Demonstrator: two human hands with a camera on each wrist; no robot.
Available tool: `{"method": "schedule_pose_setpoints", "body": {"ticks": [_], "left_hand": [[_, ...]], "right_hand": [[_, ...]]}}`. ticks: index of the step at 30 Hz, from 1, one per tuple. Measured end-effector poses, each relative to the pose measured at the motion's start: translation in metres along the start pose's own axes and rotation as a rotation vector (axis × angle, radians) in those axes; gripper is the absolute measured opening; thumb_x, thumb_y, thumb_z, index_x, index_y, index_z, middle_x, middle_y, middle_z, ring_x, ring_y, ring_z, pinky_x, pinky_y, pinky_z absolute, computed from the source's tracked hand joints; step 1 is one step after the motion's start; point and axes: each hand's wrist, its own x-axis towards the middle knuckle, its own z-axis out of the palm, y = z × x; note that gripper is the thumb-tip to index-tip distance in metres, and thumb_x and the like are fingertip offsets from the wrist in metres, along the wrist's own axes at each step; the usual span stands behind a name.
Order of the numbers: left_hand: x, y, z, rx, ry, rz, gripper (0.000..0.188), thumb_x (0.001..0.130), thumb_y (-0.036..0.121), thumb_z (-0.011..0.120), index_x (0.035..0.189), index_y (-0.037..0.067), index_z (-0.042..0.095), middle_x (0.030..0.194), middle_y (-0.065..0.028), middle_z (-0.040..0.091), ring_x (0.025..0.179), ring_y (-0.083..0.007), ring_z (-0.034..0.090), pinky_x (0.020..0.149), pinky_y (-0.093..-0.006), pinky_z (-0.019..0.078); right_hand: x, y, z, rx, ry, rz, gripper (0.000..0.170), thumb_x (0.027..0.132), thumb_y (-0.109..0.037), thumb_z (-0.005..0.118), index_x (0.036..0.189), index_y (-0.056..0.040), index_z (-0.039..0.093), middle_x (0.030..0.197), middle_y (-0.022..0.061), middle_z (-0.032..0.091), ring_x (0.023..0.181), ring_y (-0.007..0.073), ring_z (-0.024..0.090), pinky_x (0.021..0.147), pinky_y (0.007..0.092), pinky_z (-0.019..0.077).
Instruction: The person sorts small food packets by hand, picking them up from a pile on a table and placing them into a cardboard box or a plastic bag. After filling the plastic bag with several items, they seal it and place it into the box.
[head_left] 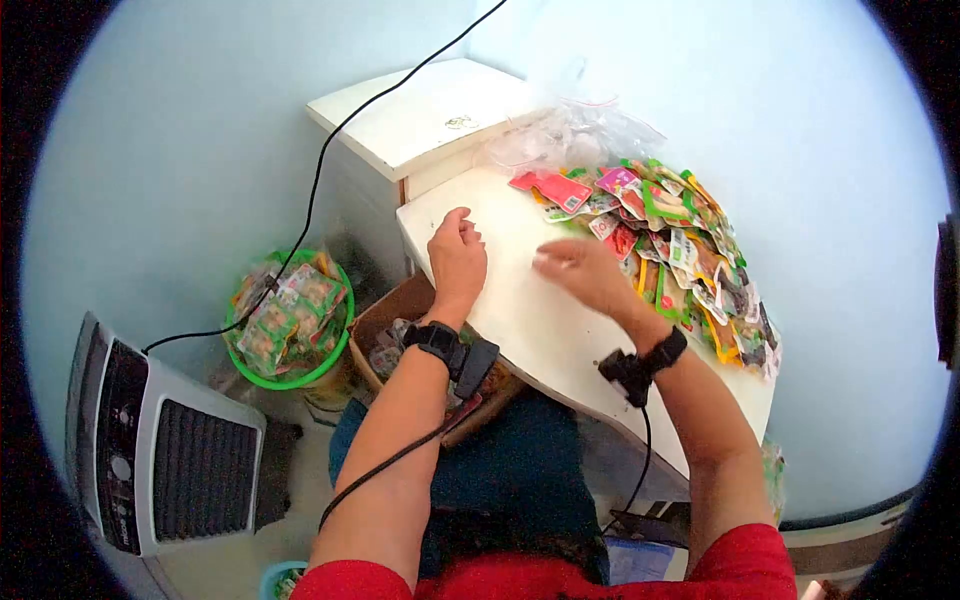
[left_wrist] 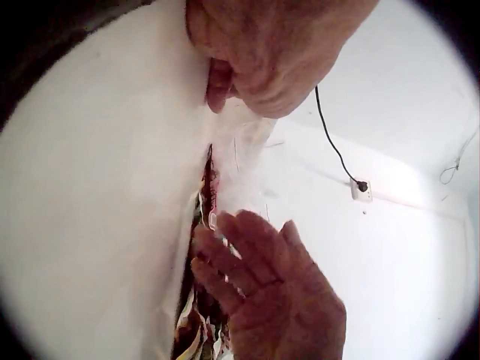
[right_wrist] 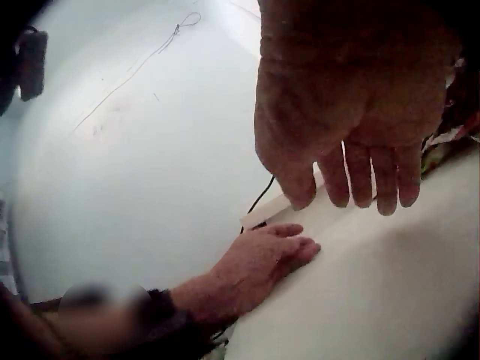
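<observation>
Over the left part of the white table (head_left: 540, 330), the left hand (head_left: 458, 262) has its fingers loosely bent and nothing visible in them. My right hand (head_left: 585, 272) hovers to its right, between it and a heap of colourful food packets (head_left: 680, 240). The right wrist view shows the right hand (right_wrist: 352, 112) with fingers extended and empty, and the left hand (right_wrist: 251, 266) low by the tabletop. In the left wrist view, the right hand (left_wrist: 277, 292) is spread, palm visible, in front of the packets; the left hand (left_wrist: 270, 52) is at the top.
Clear plastic bags (head_left: 570, 135) lie behind the packets. A raised white cabinet (head_left: 430, 110) adjoins the table at the back left. Below on the left are a cardboard box (head_left: 365, 325), a green-rimmed basket (head_left: 350, 325) of packets and an air cooler (head_left: 205, 470). A black cable (head_left: 318, 180) hangs across.
</observation>
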Motion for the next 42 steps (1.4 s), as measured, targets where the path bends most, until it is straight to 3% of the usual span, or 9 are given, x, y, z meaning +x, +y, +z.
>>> {"method": "schedule_pose_setpoints", "body": {"ticks": [8, 14, 20, 23, 29, 32, 37, 40, 42], "left_hand": [[-0.001, 0.002, 0.000, -0.006, -0.016, -0.061, 0.027, 0.093, -0.001, 0.050, 0.118, -0.006, 0.058, 0.092, -0.0159, 0.065, 0.078, -0.0204, 0.067, 0.066, -0.0321, 0.0557], [0.000, -0.002, 0.000, -0.030, -0.025, -0.050, 0.026, 0.094, 0.000, 0.049, 0.118, -0.005, 0.058, 0.094, -0.0151, 0.065, 0.080, -0.0194, 0.067, 0.069, -0.0314, 0.0570], [-0.001, 0.003, 0.001, -0.019, -0.017, -0.057, 0.025, 0.094, 0.000, 0.048, 0.116, -0.006, 0.058, 0.092, -0.0160, 0.064, 0.078, -0.0201, 0.066, 0.068, -0.0326, 0.0572], [0.001, -0.002, 0.002, -0.041, -0.018, -0.071, 0.026, 0.094, 0.000, 0.048, 0.116, -0.007, 0.058, 0.092, -0.0162, 0.065, 0.078, -0.0203, 0.066, 0.068, -0.0328, 0.0573], [-0.001, 0.006, -0.001, 0.030, -0.015, -0.034, 0.025, 0.094, 0.001, 0.048, 0.116, -0.007, 0.058, 0.091, -0.0162, 0.065, 0.077, -0.0207, 0.066, 0.067, -0.0326, 0.0572], [0.001, -0.004, 0.001, -0.009, -0.014, -0.047, 0.026, 0.093, 0.001, 0.049, 0.116, -0.007, 0.058, 0.091, -0.0163, 0.065, 0.077, -0.0210, 0.066, 0.068, -0.0328, 0.0574], [0.000, 0.000, 0.001, -0.019, 0.006, -0.065, 0.025, 0.093, 0.002, 0.052, 0.115, -0.006, 0.060, 0.090, -0.0175, 0.066, 0.081, -0.0219, 0.067, 0.068, -0.0315, 0.0553], [0.005, -0.027, -0.004, 0.504, 0.002, 0.349, 0.023, 0.094, 0.006, 0.052, 0.112, -0.005, 0.062, 0.090, -0.0170, 0.068, 0.080, -0.0207, 0.067, 0.068, -0.0305, 0.0550], [0.008, -0.031, -0.002, 0.012, -0.033, 0.051, 0.024, 0.095, 0.010, 0.052, 0.110, -0.005, 0.063, 0.090, -0.0157, 0.068, 0.079, -0.0194, 0.067, 0.066, -0.0300, 0.0550]], "right_hand": [[0.119, 0.031, -0.008, -0.187, 0.287, -0.060, 0.028, 0.081, -0.023, 0.069, 0.100, -0.0030, 0.073, 0.098, 0.0188, 0.072, 0.095, 0.0328, 0.069, 0.082, 0.0392, 0.0542], [0.165, 0.049, 0.034, -0.491, 0.388, -0.228, 0.026, 0.078, -0.011, 0.070, 0.104, -0.0061, 0.071, 0.122, 0.0200, 0.061, 0.105, 0.0372, 0.063, 0.086, 0.0457, 0.0538], [0.179, 0.054, 0.036, -0.682, 0.158, -0.095, 0.012, 0.080, -0.005, 0.063, 0.091, -0.0040, 0.067, 0.104, 0.0173, 0.062, 0.099, 0.0372, 0.065, 0.079, 0.0472, 0.0547], [0.184, 0.073, 0.035, -0.691, 0.221, -0.099, 0.012, 0.082, -0.009, 0.064, 0.093, -0.0053, 0.067, 0.095, 0.0155, 0.064, 0.097, 0.0357, 0.064, 0.080, 0.0464, 0.0542], [0.145, 0.034, 0.003, -0.420, 0.616, -0.208, 0.007, 0.087, -0.014, 0.062, 0.090, -0.0087, 0.066, 0.092, 0.0132, 0.066, 0.091, 0.0329, 0.060, 0.079, 0.0437, 0.0498], [0.128, 0.027, -0.021, -0.264, 0.870, -0.451, 0.011, 0.088, -0.015, 0.062, 0.088, -0.0048, 0.064, 0.090, 0.0125, 0.065, 0.093, 0.0315, 0.059, 0.077, 0.0431, 0.0492], [0.045, -0.008, -0.058, 0.763, 0.488, -0.033, 0.021, 0.102, -0.021, 0.050, 0.105, -0.0017, 0.057, 0.094, 0.0086, 0.067, 0.080, 0.0172, 0.064, 0.077, 0.0317, 0.0528], [-0.001, -0.001, -0.055, 1.183, 0.350, 0.099, 0.021, 0.103, -0.023, 0.049, 0.106, -0.0036, 0.057, 0.097, 0.0087, 0.067, 0.078, 0.0179, 0.064, 0.077, 0.0332, 0.0538], [-0.026, 0.020, -0.045, 1.240, 0.317, 0.152, 0.022, 0.103, -0.024, 0.049, 0.108, -0.0044, 0.057, 0.099, 0.0090, 0.068, 0.076, 0.0177, 0.064, 0.076, 0.0337, 0.0546]]}}
